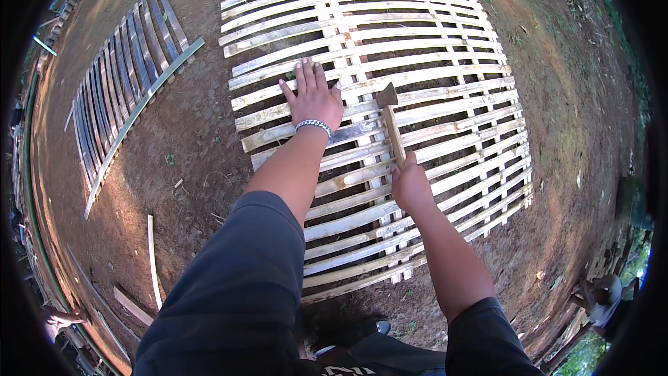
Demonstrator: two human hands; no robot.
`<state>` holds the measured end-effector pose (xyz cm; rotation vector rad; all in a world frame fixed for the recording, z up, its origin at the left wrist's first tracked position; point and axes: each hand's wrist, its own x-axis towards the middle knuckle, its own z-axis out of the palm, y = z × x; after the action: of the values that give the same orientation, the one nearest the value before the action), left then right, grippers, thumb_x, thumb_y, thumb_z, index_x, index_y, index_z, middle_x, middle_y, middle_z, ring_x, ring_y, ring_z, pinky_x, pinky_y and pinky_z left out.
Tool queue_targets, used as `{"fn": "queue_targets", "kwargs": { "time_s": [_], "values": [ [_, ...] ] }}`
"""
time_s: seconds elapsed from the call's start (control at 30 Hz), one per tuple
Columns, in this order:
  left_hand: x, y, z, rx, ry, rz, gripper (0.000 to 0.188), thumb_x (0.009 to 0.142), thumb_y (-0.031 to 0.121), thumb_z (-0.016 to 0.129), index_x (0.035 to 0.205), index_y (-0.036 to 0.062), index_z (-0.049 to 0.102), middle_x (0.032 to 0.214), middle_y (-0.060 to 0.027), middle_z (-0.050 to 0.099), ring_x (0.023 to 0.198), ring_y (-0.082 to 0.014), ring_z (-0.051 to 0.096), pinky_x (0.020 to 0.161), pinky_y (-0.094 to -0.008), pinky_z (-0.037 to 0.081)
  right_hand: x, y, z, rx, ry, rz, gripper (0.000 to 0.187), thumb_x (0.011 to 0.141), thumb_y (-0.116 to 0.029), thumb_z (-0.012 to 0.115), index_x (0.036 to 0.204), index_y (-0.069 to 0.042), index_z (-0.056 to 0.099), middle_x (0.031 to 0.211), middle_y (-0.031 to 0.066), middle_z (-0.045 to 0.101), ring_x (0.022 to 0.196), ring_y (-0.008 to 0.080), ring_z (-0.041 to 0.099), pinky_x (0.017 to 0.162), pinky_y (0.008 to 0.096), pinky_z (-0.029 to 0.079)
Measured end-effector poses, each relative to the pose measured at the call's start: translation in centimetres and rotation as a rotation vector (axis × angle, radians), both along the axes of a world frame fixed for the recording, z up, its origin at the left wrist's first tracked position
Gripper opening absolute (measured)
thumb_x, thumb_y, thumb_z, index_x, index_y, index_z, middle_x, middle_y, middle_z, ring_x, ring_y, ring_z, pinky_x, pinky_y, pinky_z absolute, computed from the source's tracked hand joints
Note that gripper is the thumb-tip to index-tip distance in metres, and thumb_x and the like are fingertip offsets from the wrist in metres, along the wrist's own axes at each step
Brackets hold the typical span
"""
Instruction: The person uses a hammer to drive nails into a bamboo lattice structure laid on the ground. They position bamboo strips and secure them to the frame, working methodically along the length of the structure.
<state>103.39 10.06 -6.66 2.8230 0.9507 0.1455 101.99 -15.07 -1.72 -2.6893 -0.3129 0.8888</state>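
A large panel of pale slats (417, 109), fixed across several lengthwise strips, lies in front of me on the ground. My left hand (314, 99) rests flat on its left part with fingers spread, a chain bracelet at the wrist. In my right hand (412, 186) is a hatchet (393, 129), gripped by its wooden handle. The dark metal head points away from me over the slats, to the right of my left hand. I cannot tell whether the head touches the panel.
To the left lies a smaller panel of darker slats (132, 63), with a long greenish strip (142, 108) along its near side. Loose wood pieces (154, 261) are on the dirt ground (202, 146) at lower left. Another person (604, 299) is at the far lower right.
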Motion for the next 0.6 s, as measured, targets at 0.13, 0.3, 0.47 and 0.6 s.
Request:
{"fn": "queue_targets", "kwargs": {
  "time_s": [0.13, 0.3, 0.47, 0.6],
  "values": [
    [0.6, -1.0, 0.2, -0.012, 0.112, -0.027, 0.068, 0.109, 0.045, 0.034, 0.165, 0.0071, 0.026, 0.174, -0.0154, 0.014, 0.162, -0.0290, 0.009, 0.127, -0.0644, 0.006, -0.1, -0.8, 0.2, -0.020, 0.005, -0.018, 0.036, 0.105, -0.025, 0.056, 0.125, 0.002, 0.043, 0.097, 0.0334, 0.070, 0.094, 0.0511, 0.070, 0.085, 0.0582, 0.056],
    [0.8, -0.7, 0.1, -0.032, 0.124, -0.015, 0.068, 0.109, 0.045, 0.034, 0.165, 0.0073, 0.026, 0.174, -0.0159, 0.013, 0.162, -0.0290, 0.008, 0.127, -0.0640, 0.005, 0.2, -0.3, 0.6, 0.010, 0.030, -0.038, 0.036, 0.104, -0.025, 0.057, 0.124, 0.002, 0.044, 0.095, 0.0343, 0.070, 0.093, 0.0522, 0.069, 0.083, 0.0591, 0.055],
    [0.9, -0.2, -0.1, -0.019, 0.161, -0.006, 0.069, 0.109, 0.049, 0.031, 0.166, 0.0102, 0.023, 0.175, -0.0137, 0.011, 0.163, -0.0284, 0.005, 0.127, -0.0646, 0.003, 0.3, 0.0, 1.1, 0.009, 0.046, -0.051, 0.040, 0.105, -0.026, 0.056, 0.131, 0.002, 0.043, 0.095, 0.0329, 0.070, 0.091, 0.0517, 0.069, 0.084, 0.0599, 0.053],
    [1.0, -0.4, 0.2, -0.007, 0.153, -0.022, 0.068, 0.109, 0.046, 0.033, 0.165, 0.0076, 0.026, 0.174, -0.0169, 0.012, 0.162, -0.0298, 0.007, 0.126, -0.0650, 0.006, 1.0, -0.1, 3.1, 0.166, -0.032, -0.083, 0.045, 0.106, -0.026, 0.054, 0.143, -0.004, 0.041, 0.095, 0.0316, 0.071, 0.090, 0.0509, 0.070, 0.081, 0.0595, 0.053]
  ]
}}
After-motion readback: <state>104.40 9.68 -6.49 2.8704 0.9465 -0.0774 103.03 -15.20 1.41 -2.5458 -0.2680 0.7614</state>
